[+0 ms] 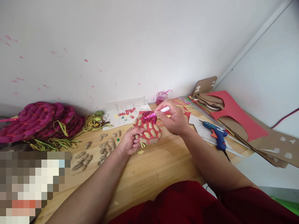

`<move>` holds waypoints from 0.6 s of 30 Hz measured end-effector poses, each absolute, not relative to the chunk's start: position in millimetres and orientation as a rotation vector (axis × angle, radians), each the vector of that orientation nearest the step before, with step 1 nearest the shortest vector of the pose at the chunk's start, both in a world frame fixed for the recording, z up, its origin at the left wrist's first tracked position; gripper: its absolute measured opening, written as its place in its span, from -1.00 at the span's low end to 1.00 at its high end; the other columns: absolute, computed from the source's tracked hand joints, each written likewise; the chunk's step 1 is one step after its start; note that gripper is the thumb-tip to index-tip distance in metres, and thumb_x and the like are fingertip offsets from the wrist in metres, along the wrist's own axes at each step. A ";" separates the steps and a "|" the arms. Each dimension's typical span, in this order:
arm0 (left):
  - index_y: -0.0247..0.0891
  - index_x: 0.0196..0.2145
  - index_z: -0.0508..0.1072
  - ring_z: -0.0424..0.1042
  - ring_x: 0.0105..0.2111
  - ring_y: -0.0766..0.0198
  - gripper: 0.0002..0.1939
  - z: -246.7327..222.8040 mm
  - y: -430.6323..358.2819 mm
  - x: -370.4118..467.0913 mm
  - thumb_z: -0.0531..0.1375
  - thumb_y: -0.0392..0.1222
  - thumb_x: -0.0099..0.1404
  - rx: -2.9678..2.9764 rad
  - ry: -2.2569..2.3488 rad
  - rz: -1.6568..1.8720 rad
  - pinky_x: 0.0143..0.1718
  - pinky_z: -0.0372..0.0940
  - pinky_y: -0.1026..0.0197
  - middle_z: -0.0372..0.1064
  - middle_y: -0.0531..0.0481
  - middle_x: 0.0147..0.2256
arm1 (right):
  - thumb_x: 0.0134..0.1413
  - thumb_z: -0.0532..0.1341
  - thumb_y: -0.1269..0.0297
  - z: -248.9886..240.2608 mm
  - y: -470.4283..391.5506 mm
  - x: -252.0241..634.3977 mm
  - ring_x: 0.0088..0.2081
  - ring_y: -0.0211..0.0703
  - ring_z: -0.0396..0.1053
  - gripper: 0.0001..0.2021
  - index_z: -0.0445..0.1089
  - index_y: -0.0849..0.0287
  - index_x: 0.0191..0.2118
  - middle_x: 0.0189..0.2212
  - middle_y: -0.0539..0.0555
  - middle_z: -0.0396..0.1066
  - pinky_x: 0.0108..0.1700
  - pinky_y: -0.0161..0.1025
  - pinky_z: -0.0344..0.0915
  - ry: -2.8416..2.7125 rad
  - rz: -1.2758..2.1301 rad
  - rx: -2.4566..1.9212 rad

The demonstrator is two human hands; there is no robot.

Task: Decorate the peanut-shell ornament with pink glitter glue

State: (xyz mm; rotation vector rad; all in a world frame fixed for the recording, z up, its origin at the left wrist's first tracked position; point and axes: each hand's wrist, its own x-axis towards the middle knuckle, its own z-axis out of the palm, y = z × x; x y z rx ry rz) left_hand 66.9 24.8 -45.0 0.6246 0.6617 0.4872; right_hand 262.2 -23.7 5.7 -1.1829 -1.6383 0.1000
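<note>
My left hand (130, 141) grips the lower left edge of a round red disc (147, 128) covered with peanuts. The upper part of the disc is painted magenta, while the peanuts lower down are still plain tan. In my right hand (172, 117) is a white-handled brush (164, 109), its pink tip touching the magenta part. A cup of pink paint (161, 96) stands behind my right hand, against the wall. Yellow-green yarn hangs at the disc's lower edge, beside a small yellow star (140, 152) on the table.
Loose peanuts (87, 159) lie on the wooden table (149, 174) at left. Behind them are stacked magenta peanut discs (37, 119) and yarn. Small stars (130, 111) rest on white paper. At right lie a blue glue gun (219, 137), red sheet (238, 109) and cardboard (280, 144).
</note>
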 end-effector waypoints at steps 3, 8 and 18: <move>-0.26 -0.62 0.26 -0.19 -0.80 0.61 -0.69 -45.3 24.8 67.3 0.37 -0.21 -0.17 0.621 0.665 0.486 -0.87 -0.22 0.53 0.03 0.26 -0.78 | 0.25 0.26 0.33 8.1 -25.1 259.5 -0.27 -0.12 0.38 -0.91 0.41 0.09 -0.32 -0.39 0.02 0.49 -0.16 -0.14 0.29 -1.684 0.030 -1.175; -0.26 -0.62 0.27 -0.21 -0.79 0.61 -0.69 -42.8 24.3 68.8 0.38 -0.21 -0.18 0.625 0.661 0.508 -0.88 -0.22 0.53 0.03 0.26 -0.78 | 0.24 0.26 0.32 8.5 -25.3 256.3 -0.28 -0.11 0.37 -0.93 0.43 0.09 -0.31 -0.40 0.02 0.50 -0.15 -0.11 0.29 -1.732 -0.007 -1.128; -0.26 -0.60 0.28 -0.25 -0.78 0.60 -0.70 -48.6 27.7 64.8 0.38 -0.21 -0.11 0.617 0.585 0.482 -0.87 -0.22 0.53 0.02 0.25 -0.78 | 0.27 0.26 0.26 8.7 -25.2 262.5 -0.27 -0.13 0.37 -0.89 0.41 0.09 -0.31 -0.37 0.02 0.49 -0.14 -0.13 0.29 -1.710 0.101 -1.162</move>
